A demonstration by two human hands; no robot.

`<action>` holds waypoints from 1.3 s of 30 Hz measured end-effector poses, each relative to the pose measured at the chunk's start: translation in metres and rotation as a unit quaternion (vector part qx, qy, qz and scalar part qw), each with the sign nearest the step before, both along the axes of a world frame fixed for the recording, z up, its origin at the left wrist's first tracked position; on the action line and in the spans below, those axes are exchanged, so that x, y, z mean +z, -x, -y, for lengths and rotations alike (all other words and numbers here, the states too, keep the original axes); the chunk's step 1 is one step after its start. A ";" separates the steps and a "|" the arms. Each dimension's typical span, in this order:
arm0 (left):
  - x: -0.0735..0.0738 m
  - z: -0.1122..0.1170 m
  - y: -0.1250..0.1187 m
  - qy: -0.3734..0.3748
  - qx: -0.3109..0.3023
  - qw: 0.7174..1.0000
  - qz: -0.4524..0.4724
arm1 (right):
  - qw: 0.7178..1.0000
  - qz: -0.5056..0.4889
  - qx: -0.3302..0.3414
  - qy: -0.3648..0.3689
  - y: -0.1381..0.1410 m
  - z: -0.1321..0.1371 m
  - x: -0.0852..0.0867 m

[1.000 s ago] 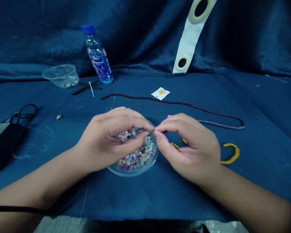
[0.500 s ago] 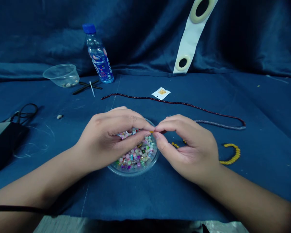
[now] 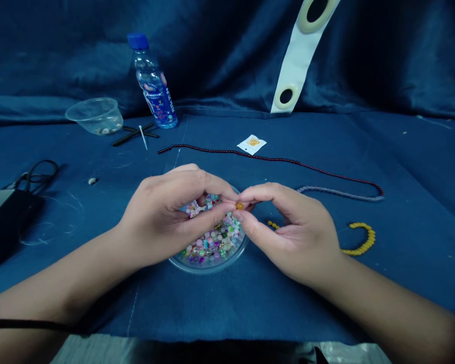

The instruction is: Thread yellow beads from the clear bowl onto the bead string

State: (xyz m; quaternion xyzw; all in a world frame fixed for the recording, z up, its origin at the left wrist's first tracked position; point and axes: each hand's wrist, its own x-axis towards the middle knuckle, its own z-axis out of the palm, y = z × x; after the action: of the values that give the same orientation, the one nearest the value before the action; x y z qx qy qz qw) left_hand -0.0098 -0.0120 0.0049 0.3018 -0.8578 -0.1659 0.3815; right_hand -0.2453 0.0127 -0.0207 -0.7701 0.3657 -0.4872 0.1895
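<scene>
Left hand (image 3: 174, 212) pinches yellow bead (image 3: 240, 206) over bowl (image 3: 208, 270); I can't tell if right hand (image 3: 299, 227) grips. Room nearside to table edge (image 3: 212, 337).

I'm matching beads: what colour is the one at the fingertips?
Orange-yellow bead, clearest in head view.

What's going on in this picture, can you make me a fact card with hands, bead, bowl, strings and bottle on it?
Hands: left hand and right hand, fingertips close together
Bead: a yellow bead at the fingertips; can't tell which hand grips it
Bowl: clear bowl below the hands, holding colourful beads
Strings: dark red strand beyond the hands; curved yellow row by the right wrist
Bottle: blue-capped bottle, back left
</scene>
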 end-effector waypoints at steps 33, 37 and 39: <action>-0.001 0.001 0.000 0.024 0.023 0.999 0.015 | 1.000 0.010 -0.011 0.012 0.003 0.002 0.000; -0.001 0.000 0.001 0.030 0.028 0.999 0.014 | 0.999 -0.004 -0.022 0.027 0.004 0.002 0.000; -0.002 0.001 0.001 0.027 0.028 0.999 0.009 | 0.999 -0.010 -0.025 0.032 0.004 0.002 0.000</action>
State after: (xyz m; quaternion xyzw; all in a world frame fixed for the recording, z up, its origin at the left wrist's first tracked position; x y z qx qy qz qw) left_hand -0.0111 -0.0127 0.0033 0.3169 -0.8565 -0.1288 0.3865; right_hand -0.2493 0.0110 -0.0205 -0.7710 0.3709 -0.4958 0.1488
